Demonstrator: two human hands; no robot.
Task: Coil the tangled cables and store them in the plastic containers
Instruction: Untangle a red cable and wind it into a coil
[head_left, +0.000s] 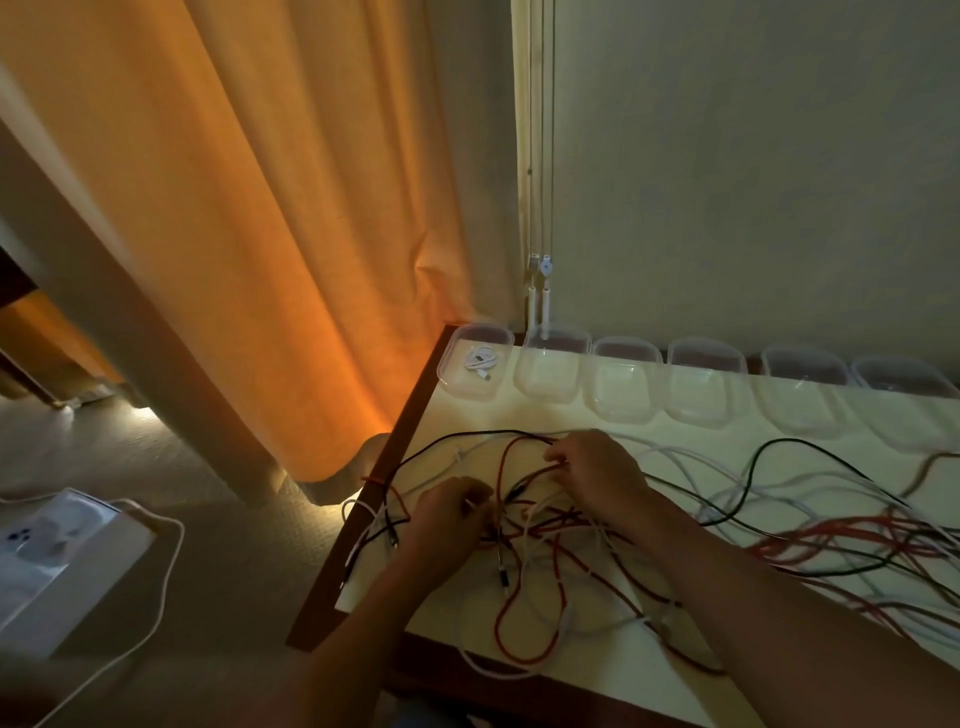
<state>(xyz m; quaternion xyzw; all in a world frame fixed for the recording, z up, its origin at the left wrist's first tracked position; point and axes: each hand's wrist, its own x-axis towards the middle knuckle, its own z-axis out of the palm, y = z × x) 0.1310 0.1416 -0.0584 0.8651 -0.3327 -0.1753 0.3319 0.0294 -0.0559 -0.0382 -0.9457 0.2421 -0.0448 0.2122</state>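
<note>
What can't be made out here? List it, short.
Head view:
- Tangled cables: blurred at right and cut off by the right edge.
- Left hand, right hand: both grip in the tangle; which strand each holds is hidden.
- Right-end containers: too dim to tell contents; only the leftmost container shows a coiled white cable.
</note>
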